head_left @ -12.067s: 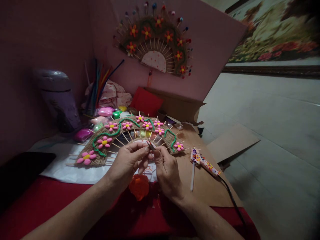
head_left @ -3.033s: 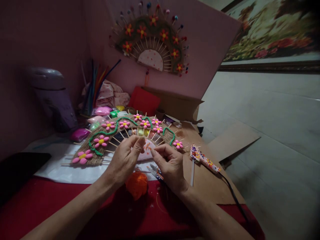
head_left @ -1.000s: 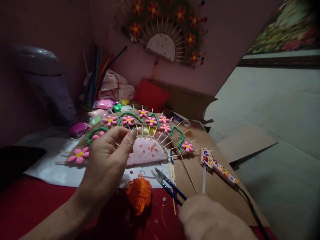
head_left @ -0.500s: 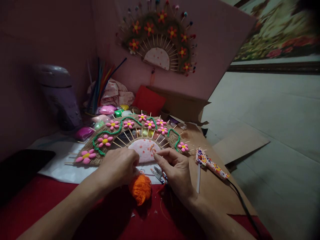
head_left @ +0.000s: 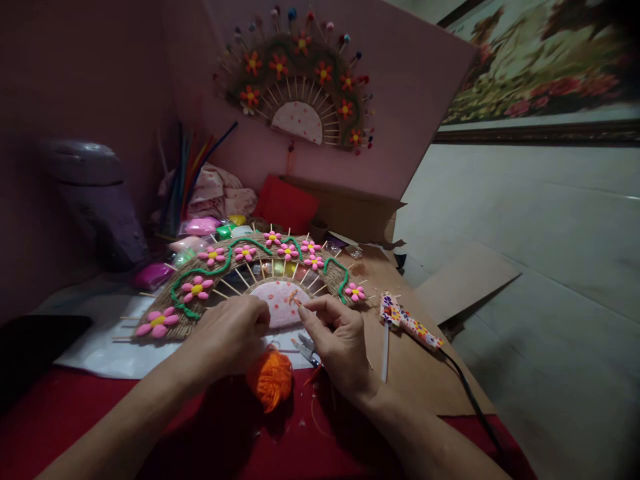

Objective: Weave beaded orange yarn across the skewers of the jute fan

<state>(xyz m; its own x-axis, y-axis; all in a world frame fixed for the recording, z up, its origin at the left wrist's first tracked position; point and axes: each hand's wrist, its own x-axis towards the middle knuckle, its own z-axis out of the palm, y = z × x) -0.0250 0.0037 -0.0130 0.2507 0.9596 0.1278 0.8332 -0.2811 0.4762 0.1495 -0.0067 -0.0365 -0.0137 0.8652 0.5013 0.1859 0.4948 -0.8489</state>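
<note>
My right hand [head_left: 341, 343] pinches a short looped piece of orange yarn [head_left: 295, 298] between thumb and fingertips, over the pale dotted half-circle of a fan. My left hand [head_left: 239, 333] is closed, knuckles up, its fingertips turned away; whatever it holds is hidden. Just below it, on the red cloth, rests a ball of orange yarn [head_left: 271, 379]. Small snips [head_left: 307, 350] lie partly behind my right hand. Beyond both hands stands the twine-wrapped fan [head_left: 165, 293], with thin sticks, pink flowers and a wavy green strand.
A flower-patterned glue gun [head_left: 410, 323] with a black cord lies on cardboard [head_left: 420, 387] at the right. Bags of coloured clay [head_left: 200, 227] and a purple bottle [head_left: 95, 207] stand back left. A finished-looking fan [head_left: 280, 63] hangs on the board behind.
The whole scene has shifted left in the picture as the camera turned a little. Both hands keep nearly the same pose, and the orange yarn is still in my right fingertips.
</note>
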